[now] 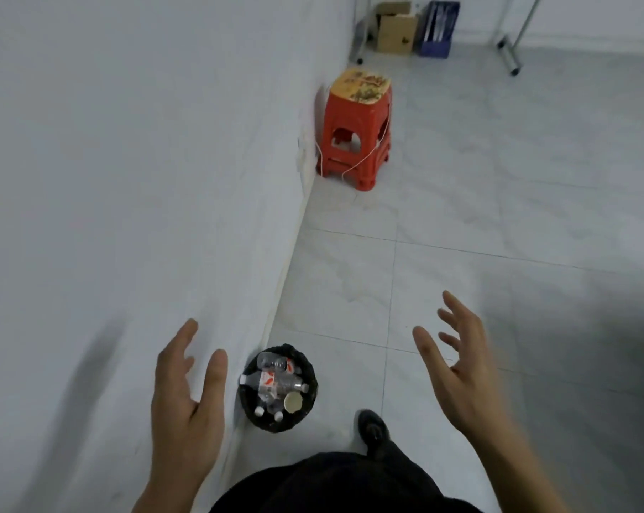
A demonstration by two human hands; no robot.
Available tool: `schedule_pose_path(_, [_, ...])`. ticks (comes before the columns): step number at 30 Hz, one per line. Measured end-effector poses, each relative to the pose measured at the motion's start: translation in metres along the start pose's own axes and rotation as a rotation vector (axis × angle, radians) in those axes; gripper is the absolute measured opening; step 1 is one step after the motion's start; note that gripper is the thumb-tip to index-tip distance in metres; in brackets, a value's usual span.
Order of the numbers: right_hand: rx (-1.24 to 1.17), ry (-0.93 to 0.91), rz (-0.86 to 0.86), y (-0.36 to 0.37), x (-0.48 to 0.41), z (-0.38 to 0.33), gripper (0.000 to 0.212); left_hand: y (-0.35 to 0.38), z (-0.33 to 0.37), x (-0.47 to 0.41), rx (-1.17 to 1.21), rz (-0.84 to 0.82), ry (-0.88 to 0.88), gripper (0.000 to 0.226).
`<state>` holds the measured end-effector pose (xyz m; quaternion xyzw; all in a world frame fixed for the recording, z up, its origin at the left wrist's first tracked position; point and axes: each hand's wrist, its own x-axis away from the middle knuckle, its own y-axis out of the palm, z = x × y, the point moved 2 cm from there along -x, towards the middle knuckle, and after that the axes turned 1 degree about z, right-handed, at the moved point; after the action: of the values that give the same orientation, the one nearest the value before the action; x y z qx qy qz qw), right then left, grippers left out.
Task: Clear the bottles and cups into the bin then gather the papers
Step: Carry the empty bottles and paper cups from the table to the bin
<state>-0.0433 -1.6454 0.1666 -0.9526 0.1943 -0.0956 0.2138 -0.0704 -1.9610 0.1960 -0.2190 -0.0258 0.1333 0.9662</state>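
1. Now both grips are spread and empty: left hand (185, 398) and right hand (457, 368), fingers apart.
2. Bin (310, 401) sits at the floor's (498, 216) edge by the wall (128, 142), below and between the hands, nearer the left. Bottles (272, 381) lie crosswise inside, a cup (293, 401) among them.
3. No papers in view; probably behind. Red stool (357, 131) farther along the wall.

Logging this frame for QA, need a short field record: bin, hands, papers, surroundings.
bin: black, on the floor against the wall
contents: several clear bottles, one cup
left hand: open, holds nothing
right hand: open, fingers spread, holds nothing
papers: none in view
background: red stool by the wall
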Motion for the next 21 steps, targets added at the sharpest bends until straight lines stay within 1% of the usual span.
schedule_pose_path(2, [-0.008,0.014,0.06,0.002,0.027,-0.001,0.063,-0.008,-0.002,0.001,0.039,-0.053,0.036,0.056])
schedule_pose_path(5, [0.006,0.092,0.187,0.005,0.078,0.009,0.064,-0.007,-0.014,0.004,0.094,-0.202,0.061,0.051])
schedule_pose_path(8, [0.038,0.206,0.305,0.005,0.142,0.023,0.066,0.008,-0.029,0.013,0.114,-0.412,0.042,0.046])
schedule_pose_path(10, [0.055,0.279,0.386,-0.001,0.191,0.034,0.066,0.026,-0.034,0.026,0.11,-0.576,0.017,0.047])
schedule_pose_path(13, [0.021,0.403,0.614,-0.025,0.268,0.047,0.069,0.059,-0.02,0.06,0.128,-0.778,0.022,0.051])
schedule_pose_path(16, [-0.007,0.528,0.85,-0.054,0.349,0.048,0.073,0.092,0.01,0.112,0.127,-0.976,0.141,0.05])
schedule_pose_path(19, [0.033,0.534,1.105,-0.079,0.43,0.045,0.065,0.115,0.045,0.179,0.138,-1.171,0.304,0.048])
schedule_pose_path(21, [0.018,0.54,1.272,-0.091,0.486,0.047,0.06,0.121,0.069,0.23,0.148,-1.294,0.408,0.048])
